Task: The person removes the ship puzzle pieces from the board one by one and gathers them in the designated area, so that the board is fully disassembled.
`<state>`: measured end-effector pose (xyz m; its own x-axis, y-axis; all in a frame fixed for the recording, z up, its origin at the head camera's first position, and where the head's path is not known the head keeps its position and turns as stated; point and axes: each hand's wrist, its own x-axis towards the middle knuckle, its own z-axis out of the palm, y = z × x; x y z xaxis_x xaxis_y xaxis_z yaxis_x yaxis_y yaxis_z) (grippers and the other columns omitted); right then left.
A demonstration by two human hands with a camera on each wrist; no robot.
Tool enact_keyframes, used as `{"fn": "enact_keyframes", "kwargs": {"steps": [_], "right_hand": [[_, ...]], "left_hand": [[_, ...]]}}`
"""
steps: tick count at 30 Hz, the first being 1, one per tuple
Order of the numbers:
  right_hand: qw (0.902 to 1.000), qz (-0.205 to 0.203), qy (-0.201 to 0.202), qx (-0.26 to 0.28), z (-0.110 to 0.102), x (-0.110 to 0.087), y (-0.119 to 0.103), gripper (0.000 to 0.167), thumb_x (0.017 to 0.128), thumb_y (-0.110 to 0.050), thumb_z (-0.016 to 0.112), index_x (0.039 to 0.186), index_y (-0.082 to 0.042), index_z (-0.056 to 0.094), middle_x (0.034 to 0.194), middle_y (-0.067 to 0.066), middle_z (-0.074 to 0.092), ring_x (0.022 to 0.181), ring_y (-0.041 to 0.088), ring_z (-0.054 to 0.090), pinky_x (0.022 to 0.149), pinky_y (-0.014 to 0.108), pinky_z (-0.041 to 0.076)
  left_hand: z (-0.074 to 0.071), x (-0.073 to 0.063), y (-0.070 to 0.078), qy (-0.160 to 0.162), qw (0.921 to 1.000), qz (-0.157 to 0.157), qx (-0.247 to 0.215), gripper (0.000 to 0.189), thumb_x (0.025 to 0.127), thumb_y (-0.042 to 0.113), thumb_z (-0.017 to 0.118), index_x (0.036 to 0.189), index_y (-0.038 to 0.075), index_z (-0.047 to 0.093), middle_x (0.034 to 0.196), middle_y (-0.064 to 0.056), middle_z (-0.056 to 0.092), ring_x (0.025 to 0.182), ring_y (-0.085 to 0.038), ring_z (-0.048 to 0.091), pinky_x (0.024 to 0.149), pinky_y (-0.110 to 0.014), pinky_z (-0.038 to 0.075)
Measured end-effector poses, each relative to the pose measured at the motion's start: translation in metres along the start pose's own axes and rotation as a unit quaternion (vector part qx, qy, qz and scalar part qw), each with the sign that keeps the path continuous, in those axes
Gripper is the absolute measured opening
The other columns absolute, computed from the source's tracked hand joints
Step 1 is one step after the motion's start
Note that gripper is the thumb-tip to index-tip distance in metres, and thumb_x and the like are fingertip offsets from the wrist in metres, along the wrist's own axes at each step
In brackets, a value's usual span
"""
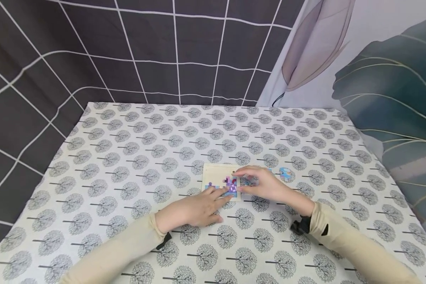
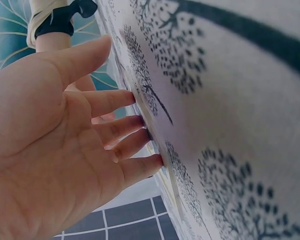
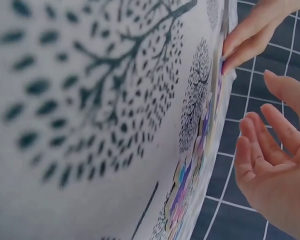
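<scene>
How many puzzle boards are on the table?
1: the puzzle board lies near the middle of the tablecloth, with the left grip over its near edge and the right grip at its right edge. None other shows.

Head view bright; light falls evenly across the tablecloth (image 1: pixel 149 158) to its far edge, dark curtain (image 1: pixel 149 39) duller. Wrist views dimmer, greyer; nearest tree prints (image 3: pixel 38 86) blur, out of focus.

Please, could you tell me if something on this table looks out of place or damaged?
I see nothing damaged or spilled. Loose puzzle pieces lie on the cloth, right of the board, which could seem out of place; but the board is only partly filled, so this looks normal.
</scene>
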<state>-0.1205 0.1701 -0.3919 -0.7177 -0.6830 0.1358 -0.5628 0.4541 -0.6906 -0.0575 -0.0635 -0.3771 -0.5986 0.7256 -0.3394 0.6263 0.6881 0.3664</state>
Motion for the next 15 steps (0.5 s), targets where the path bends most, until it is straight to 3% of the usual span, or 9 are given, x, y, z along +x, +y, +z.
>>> {"fn": "enact_keyframes", "kwargs": {"steps": [5,15], "right_hand": [[0.9996,-0.004,-0.020,-0.017,0.005,0.010,0.000,0.040,0.078,-0.015,0.074,0.116,-0.008,0.064,0.114,0.004,0.065,0.094,0.019,0.062,0.079,0.033,0.054],[0.9971,0.014,-0.058,-0.047,0.010,0.020,0.000,0.040,0.079,-0.021,0.074,0.117,-0.011,0.064,0.118,0.003,0.064,0.110,0.022,0.058,0.096,0.044,0.046]], "left_hand": [[-0.001,-0.001,0.000,-0.002,1.0000,-0.005,0.006,0.068,0.095,0.040,0.048,0.150,0.012,0.018,0.156,-0.007,0.011,0.141,-0.025,0.016,0.116,-0.042,0.015],[-0.005,-0.003,0.002,-0.006,0.9999,-0.002,0.011,0.066,0.096,0.038,0.046,0.149,0.011,0.020,0.156,-0.008,0.013,0.141,-0.026,0.018,0.116,-0.040,0.017]]}}
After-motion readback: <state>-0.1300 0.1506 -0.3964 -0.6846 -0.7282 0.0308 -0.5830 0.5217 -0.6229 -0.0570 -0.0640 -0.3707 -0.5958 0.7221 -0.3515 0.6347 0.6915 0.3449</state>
